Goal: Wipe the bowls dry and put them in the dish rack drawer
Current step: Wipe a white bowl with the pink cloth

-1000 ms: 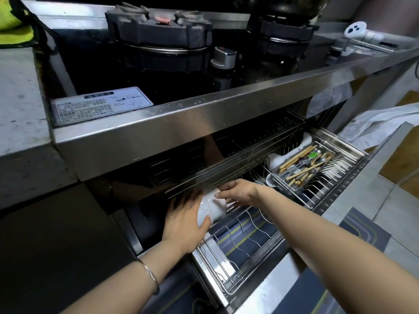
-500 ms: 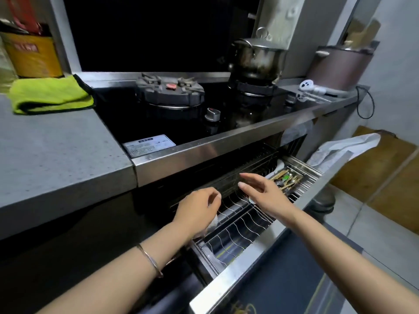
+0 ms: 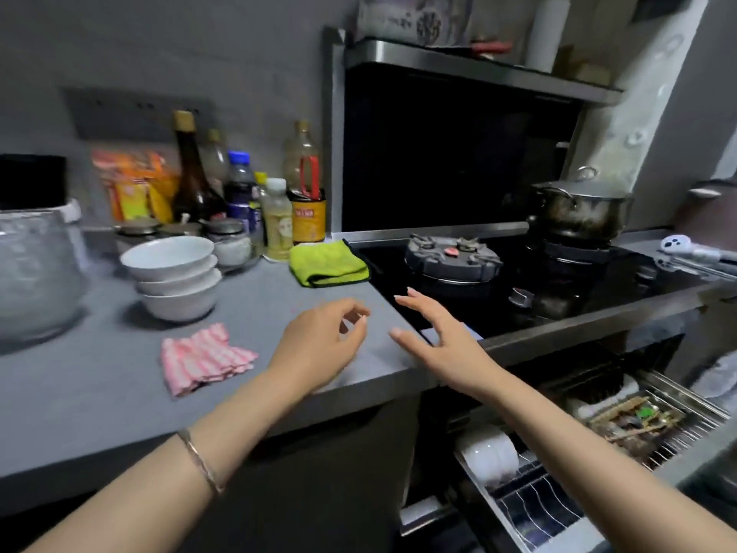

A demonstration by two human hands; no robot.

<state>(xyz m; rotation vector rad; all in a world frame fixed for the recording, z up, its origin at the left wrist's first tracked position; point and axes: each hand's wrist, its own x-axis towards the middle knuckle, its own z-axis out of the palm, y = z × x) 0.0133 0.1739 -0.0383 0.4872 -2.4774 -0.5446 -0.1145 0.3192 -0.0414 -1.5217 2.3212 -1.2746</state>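
just one head cam here, looking forward and down over the worktop, close in, stove off right.

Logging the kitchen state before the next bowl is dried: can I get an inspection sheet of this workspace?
Surface: grey countertop beside a black hob.
Job's things: stack of white bowls on the counter; pink striped cloth in front of it; dish rack drawer open, racked bowls standing inside.
Clutter: green cloth, bottles by the wall, lidded pot on the hob.
Hands: left hand and right hand above the counter edge, holding nothing.
Cables: nothing seen.
Surroundings: cutlery tray in the drawer.
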